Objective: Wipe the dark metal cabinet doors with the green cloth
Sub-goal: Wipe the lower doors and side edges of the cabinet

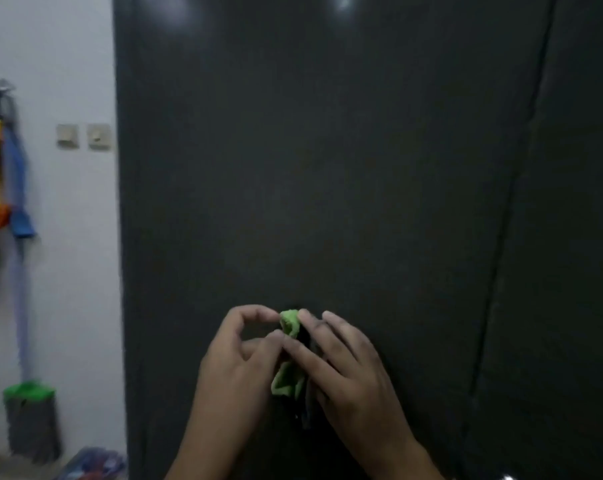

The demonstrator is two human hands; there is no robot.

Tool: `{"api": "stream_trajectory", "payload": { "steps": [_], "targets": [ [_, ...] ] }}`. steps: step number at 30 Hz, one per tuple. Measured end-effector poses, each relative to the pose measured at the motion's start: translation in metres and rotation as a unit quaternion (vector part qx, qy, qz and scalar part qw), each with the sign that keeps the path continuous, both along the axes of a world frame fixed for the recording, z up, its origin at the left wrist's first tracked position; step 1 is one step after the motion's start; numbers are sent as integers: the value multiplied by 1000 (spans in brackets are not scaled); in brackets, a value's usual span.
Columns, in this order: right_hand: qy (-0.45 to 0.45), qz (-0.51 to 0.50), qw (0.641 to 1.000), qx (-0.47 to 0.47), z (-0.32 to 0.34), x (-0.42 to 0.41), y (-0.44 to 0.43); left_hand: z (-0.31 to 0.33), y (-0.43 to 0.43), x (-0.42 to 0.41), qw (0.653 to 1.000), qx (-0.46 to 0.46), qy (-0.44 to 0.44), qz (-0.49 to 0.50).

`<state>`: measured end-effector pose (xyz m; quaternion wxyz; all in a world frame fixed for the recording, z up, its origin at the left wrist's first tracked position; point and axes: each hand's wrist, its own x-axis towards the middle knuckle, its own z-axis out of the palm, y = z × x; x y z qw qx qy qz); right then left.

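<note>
Dark cabinet doors [327,168] fill our view, white wall [68,64] at left. Both our left hand [234,368] and right hand [345,368] pinch the green cloth [288,355], bunched low before the door. We judge we are folding it; next, press it flat and wipe.

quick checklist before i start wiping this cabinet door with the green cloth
1. Small green cloth in hand: ok, the left hand and right hand both pinch it.
2. Cloth opened flat for wiping: not ok, it is bunched into a narrow fold.
3. Cloth touching the dark metal cabinet door: cannot tell; the hands are in front of the door, but no contact shows.
4. One hand free to steady: not ok, both hold the cloth.
5. Doors fully shut: cannot tell, only a thin seam shows at the right.
6. Cloth damp or dry: cannot tell.
</note>
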<state>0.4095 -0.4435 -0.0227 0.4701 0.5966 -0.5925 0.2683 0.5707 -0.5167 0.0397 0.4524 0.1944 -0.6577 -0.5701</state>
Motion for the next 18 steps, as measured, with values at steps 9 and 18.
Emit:
{"api": "stream_trajectory", "payload": {
  "steps": [9,18],
  "targets": [
    [-12,-103,995,-4,142,-72,127,168,66,-42,879,-445,-97,140],
    [-37,-109,983,-144,261,-125,171,216,79,-107,861,-492,-89,93]
  ]
}}
